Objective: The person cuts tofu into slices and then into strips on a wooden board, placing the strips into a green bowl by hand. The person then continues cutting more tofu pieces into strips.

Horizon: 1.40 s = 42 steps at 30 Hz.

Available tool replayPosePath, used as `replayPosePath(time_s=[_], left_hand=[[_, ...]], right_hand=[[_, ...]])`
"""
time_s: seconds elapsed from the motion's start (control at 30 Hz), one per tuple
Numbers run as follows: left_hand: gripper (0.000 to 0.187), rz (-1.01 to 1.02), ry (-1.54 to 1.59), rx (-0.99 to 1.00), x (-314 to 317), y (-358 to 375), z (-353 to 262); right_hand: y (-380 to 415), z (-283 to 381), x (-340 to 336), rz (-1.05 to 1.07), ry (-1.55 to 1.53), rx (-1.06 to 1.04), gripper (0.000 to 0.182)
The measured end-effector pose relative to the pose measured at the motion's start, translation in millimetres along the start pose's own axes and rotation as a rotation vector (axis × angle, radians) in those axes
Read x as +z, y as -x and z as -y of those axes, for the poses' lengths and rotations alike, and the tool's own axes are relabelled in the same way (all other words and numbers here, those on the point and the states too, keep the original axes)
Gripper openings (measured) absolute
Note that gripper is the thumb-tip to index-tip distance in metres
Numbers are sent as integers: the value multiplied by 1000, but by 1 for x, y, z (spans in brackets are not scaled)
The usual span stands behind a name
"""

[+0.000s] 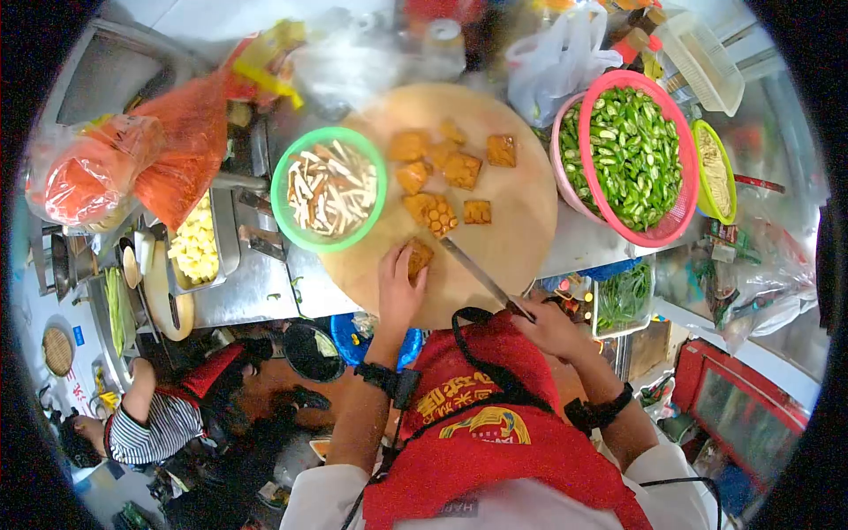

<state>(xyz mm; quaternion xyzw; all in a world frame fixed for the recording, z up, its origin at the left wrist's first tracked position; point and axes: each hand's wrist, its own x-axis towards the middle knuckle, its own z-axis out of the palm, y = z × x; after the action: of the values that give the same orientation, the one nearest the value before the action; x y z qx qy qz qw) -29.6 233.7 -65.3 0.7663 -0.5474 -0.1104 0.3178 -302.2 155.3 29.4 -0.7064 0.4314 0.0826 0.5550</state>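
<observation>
Several golden-brown, tofu-like blocks [462, 170] lie on a round wooden cutting board [521, 221]; one has a honeycomb pattern. At the board's near side, the fingers of my left hand [402, 287] curl around one brown block [420, 254], holding it against the wood. My right hand [552, 325] is closed on the handle of a knife [481, 276]. Its blade slants forward and left over the board, the tip close to the honeycomb-patterned block [430, 212]. The knife is apart from the block under my left hand.
A green basket of pale strips [329, 188] overlaps the board's left edge. Right of it stands a pink basket of cut green peppers [632, 159]. A metal tray [228, 238] holds pale yellow cubes. Another person [168, 415] in a striped shirt is at lower left.
</observation>
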Motion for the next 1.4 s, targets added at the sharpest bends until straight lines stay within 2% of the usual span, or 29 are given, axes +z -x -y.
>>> replayPosePath(time_s=[0.1,0.17,0.3,0.4,0.47,0.53,0.6,0.63,0.7,0.73,0.77,0.8,0.9,1.07,1.17,1.23,1.4], left_hand=[[50,13,-40,1,-1,1,-2],[50,22,-53,1,-2,0,-4],[47,47,-66,5,-3,-3,-4],[45,41,-75,0,-3,-4,-3],[41,4,-102,1,-4,-4,-8],[37,-34,-132,-2,-7,-6,-11],[25,-8,13,-102,-8,-9,-9],[25,-21,12,-121,-4,-11,-8],[16,130,-124,-137,2,-15,-7],[16,116,-124,-163,2,-16,-8],[16,116,-141,-109,3,-17,-8],[16,119,-157,-55,3,-17,-9],[20,85,-148,-74,3,-15,-11],[21,35,-93,-53,8,-12,-6],[20,27,-88,-65,10,-12,-4],[20,25,-87,-68,10,-10,-4],[20,35,-9,-69,15,-9,2]], right_hand=[[-24,5,8,109,91,96,46],[-29,14,8,-83,-28,-40,42],[-41,3,17,-129,4,-164,44],[-42,12,17,-59,13,-85,44],[-44,15,16,78,-10,-1,55],[-45,17,18,96,-29,20,56],[-45,18,21,124,-41,42,56],[-46,18,22,119,-112,53,57],[-47,20,23,136,-163,59,57],[-46,21,24,90,-162,69,57],[-45,23,24,42,-160,77,57],[-42,26,23,62,-141,72,57],[-22,62,7,103,-90,160,61],[-17,59,19,63,10,187,59],[-32,51,27,50,21,151,56],[-48,44,34,8,-21,41,54],[-48,29,28,-33,-51,12,46]])
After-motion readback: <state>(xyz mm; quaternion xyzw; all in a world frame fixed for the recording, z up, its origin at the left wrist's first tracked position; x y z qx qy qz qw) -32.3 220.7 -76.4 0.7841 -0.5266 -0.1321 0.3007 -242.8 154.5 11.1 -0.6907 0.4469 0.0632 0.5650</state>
